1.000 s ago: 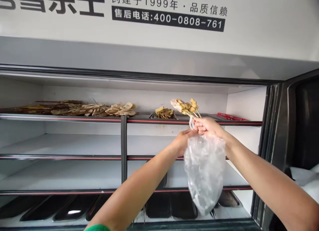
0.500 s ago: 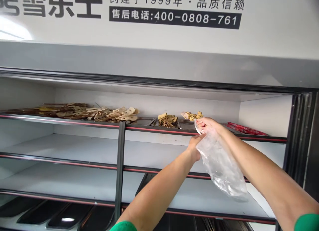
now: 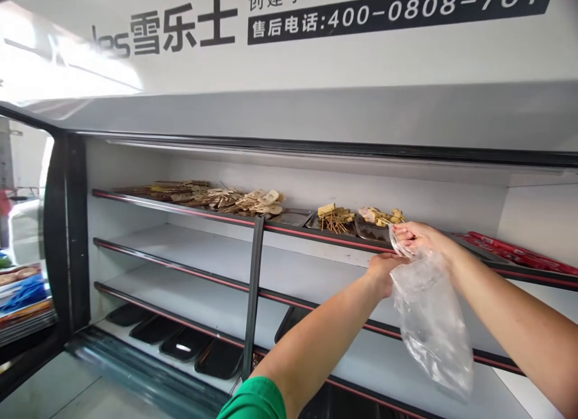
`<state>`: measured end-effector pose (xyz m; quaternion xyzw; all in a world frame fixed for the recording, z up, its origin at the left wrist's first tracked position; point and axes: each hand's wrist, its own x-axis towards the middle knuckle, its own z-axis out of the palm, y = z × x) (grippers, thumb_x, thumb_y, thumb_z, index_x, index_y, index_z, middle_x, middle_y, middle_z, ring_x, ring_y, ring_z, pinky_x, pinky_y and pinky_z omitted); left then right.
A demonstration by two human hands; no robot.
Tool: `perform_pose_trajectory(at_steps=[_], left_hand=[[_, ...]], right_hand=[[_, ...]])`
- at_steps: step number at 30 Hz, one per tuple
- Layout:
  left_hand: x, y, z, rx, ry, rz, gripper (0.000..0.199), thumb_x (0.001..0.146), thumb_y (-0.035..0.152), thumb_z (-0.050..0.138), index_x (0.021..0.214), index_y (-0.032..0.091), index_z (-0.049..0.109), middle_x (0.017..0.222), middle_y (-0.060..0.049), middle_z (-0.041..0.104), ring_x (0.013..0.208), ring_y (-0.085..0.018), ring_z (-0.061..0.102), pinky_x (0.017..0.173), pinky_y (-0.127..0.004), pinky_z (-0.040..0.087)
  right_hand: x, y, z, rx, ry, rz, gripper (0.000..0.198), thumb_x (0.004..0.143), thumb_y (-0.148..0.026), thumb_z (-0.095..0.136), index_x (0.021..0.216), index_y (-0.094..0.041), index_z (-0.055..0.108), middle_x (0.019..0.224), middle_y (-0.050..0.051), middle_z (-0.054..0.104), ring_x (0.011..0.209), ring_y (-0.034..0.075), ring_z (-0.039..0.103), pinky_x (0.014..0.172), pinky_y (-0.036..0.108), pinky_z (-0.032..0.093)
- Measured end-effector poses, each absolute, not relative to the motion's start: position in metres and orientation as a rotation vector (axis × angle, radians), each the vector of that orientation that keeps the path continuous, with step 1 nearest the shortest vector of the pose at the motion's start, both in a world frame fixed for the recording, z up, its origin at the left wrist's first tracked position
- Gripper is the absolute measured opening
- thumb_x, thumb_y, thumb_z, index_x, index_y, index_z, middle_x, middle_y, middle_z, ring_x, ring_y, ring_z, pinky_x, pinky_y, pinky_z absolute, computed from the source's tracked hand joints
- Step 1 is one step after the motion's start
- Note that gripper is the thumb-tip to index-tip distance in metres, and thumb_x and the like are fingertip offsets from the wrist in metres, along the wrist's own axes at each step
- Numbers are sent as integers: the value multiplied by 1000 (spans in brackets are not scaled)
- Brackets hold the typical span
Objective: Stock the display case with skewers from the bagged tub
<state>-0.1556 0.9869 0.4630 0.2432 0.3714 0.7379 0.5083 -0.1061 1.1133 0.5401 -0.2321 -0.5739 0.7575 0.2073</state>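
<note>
My left hand (image 3: 383,270) is closed on the rim of a clear plastic bag (image 3: 436,322), which hangs down below both hands. Just above it, my right hand (image 3: 414,233) pinches the stick ends of skewers with yellowish food pieces (image 3: 382,217), at the front of the top shelf. Part of the bag's mouth lies against the right fingers. Those skewers are over a metal tray (image 3: 372,231); whether they rest on it is unclear. To their left, a second bunch of yellow skewers (image 3: 334,217) lies in its own tray.
More skewers with pale slices (image 3: 259,202) fill the left of the top shelf (image 3: 203,207). Red packets (image 3: 519,253) lie at its right end. A dark upright post (image 3: 253,292) divides the cabinet front. Black trays (image 3: 185,344) stand on the bottom level.
My view has swung left, so the cabinet's left side and open door area now show. Both hands keep their hold, the bag still hanging beneath them.
</note>
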Motion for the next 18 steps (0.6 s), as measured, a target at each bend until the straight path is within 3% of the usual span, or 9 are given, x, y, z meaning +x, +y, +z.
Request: perform_pose_trajectory(at_steps=[7,18], left_hand=[[-147,967,476,629,1027,1789,24,58,2,70,56,16,50,60,-3,55,54,-15,54,63,-32,46],[-146,972,471,639,1027,1804,19,63,-2,62,61,13,51,56,-3,55,49,-13,52,56,-29,43]], right_hand=[[-104,1111,540,-635,-1543,2141,27,86,-8,40,63,-19,32,47,-9,28,32,0,22,36,15,15],[-105,1101,543,-685,-1403,2207,25,87,-6,34,66,-20,29,45,-9,31,28,1,27,30,13,20]])
